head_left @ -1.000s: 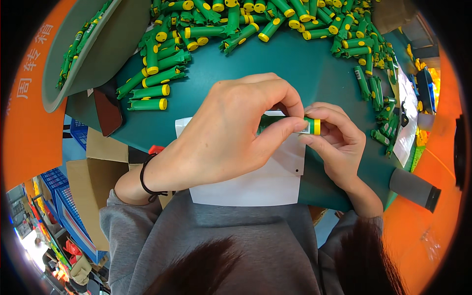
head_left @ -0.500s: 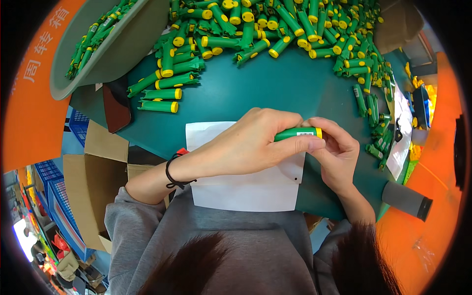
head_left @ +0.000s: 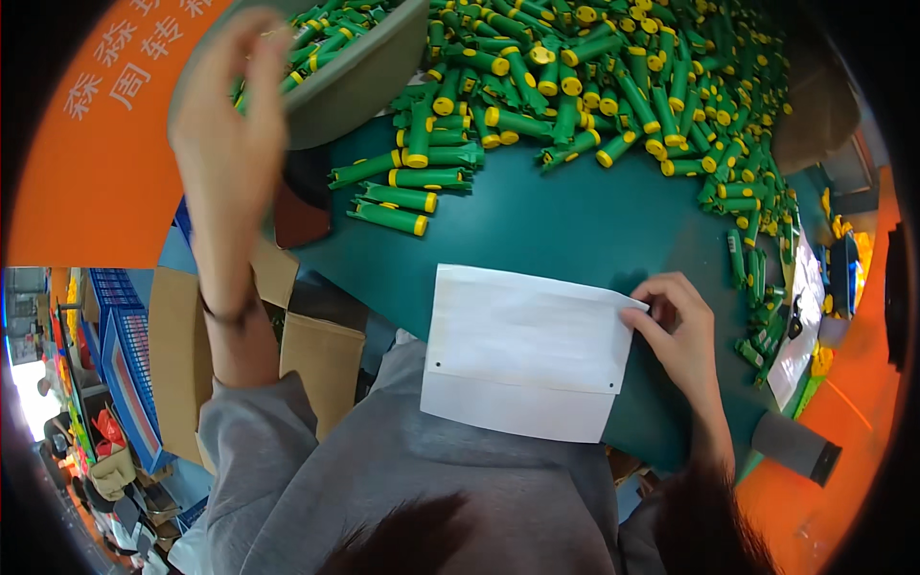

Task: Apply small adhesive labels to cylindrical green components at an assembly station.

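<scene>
My left hand [head_left: 230, 125] is raised over the near rim of a grey-green basin [head_left: 359, 86], smeared by motion. Its fingers are too blurred to show whether they hold anything. Green tubes with yellow ends [head_left: 331, 38] fill the basin. My right hand [head_left: 682, 331] is beside the upper right corner of white paper sheets [head_left: 527, 335], thumb and fingers curled together. What they pinch, if anything, is hidden. Several more green tubes [head_left: 388, 218] lie in a short row on the green table, left of a large pile of the same tubes [head_left: 613, 86].
An open cardboard box [head_left: 182, 355] stands at my left, by blue crates [head_left: 125, 355]. A brown flat object [head_left: 302, 216] lies below the basin. At the right are a grey cylinder [head_left: 793, 448], a white plastic bag [head_left: 803, 326] and an orange surface [head_left: 815, 527].
My left hand has swung up and left to the basin. The green tube held between both hands has gone from them. My right hand is lower, and the view has shifted left.
</scene>
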{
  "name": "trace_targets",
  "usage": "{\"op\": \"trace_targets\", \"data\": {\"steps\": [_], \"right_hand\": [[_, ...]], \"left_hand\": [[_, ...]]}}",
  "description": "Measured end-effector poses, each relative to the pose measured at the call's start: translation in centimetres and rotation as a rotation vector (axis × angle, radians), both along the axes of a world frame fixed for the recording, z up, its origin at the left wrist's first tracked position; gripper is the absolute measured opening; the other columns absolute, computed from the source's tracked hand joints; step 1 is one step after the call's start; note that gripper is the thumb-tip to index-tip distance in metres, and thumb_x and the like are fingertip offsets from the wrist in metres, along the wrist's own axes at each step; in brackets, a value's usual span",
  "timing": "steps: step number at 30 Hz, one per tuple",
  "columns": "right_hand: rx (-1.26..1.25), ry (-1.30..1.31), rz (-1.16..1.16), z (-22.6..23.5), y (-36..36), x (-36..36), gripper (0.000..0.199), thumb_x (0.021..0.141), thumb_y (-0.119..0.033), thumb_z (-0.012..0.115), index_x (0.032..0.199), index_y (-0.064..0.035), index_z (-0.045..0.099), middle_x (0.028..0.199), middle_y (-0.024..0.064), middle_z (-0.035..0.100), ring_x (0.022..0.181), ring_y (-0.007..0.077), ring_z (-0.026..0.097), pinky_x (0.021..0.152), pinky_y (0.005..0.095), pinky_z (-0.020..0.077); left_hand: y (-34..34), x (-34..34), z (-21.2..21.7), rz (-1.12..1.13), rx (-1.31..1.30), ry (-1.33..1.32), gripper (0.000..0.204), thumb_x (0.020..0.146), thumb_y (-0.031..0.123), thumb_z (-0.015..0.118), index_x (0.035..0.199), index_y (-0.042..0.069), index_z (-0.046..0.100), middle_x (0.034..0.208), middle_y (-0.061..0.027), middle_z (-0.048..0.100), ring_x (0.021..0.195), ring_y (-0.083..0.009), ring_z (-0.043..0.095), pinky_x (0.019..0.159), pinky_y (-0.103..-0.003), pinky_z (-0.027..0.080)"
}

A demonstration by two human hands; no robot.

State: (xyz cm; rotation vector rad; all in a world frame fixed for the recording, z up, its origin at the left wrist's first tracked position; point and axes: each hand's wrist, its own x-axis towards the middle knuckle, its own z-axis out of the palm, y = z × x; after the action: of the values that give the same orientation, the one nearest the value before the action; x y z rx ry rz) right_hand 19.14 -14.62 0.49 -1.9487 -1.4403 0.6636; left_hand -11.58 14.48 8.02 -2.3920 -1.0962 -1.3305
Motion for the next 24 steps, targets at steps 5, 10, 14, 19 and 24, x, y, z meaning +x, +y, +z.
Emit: {"op": "trace_targets", "data": {"steps": [5,10,14,19,24], "right_hand": [[0.238,0.298,-0.212,-1.0,-1.2,-0.2,0.016,0.087,0.010,0.068,0.099,0.0019,0.062,0.105,0.0045,0.057,0.081,0.0099,0.059,0.072,0.0227,0.0483],[0.323,0.274,-0.243,-1.8,-3.2,-0.2,0.016,0.090,0.011,0.066,0.102,0.0017,0.063,0.111,0.0060,0.056,0.094,0.0123,0.059,0.083,0.0241,0.0499],[0.372,0.261,-0.249,-2.4,-4.3,-0.2,0.018,0.092,0.009,0.064,0.109,0.0024,0.063,0.114,0.0066,0.057,0.096,0.0132,0.059,0.087,0.0267,0.0498],[0.225,0.553,-0.372,-3.0,-4.0,0.0,0.025,0.106,-0.011,0.051,0.126,0.0022,0.059,0.109,0.0073,0.057,0.092,0.0111,0.058,0.085,0.0254,0.0482],[0.122,0.440,-0.300,-2.1,-4.1,0.5,0.030,0.108,-0.025,0.049,0.120,0.0003,0.059,0.096,0.0007,0.057,0.086,0.0075,0.050,0.081,0.0225,0.0420]], "left_hand": [[-12.1,0.3,-4.5,-0.394,-0.920,0.181,0.024,0.089,0.018,0.078,0.107,0.002,0.071,0.077,-0.0090,0.070,0.065,-0.0142,0.067,0.061,-0.029,0.051],[-14.8,1.4,-6.8,-0.410,-0.895,0.099,0.029,0.088,0.015,0.078,0.112,0.001,0.068,0.091,-0.0114,0.070,0.073,-0.0222,0.067,0.064,-0.030,0.054],[-15.5,2.7,-7.1,-0.512,-0.928,-0.096,0.026,0.092,0.014,0.075,0.114,0.002,0.067,0.096,-0.0086,0.071,0.083,-0.0184,0.068,0.071,-0.030,0.053],[-16.0,4.1,-9.1,-0.614,-1.341,-0.405,0.032,0.093,0.001,0.072,0.124,-0.002,0.065,0.106,-0.0050,0.073,0.092,-0.0078,0.066,0.079,-0.023,0.051],[-16.0,4.6,-9.3,-0.735,-1.344,-0.505,0.045,0.094,0.000,0.070,0.137,0.000,0.059,0.101,-0.0020,0.075,0.086,-0.0009,0.060,0.072,-0.019,0.045]]}}
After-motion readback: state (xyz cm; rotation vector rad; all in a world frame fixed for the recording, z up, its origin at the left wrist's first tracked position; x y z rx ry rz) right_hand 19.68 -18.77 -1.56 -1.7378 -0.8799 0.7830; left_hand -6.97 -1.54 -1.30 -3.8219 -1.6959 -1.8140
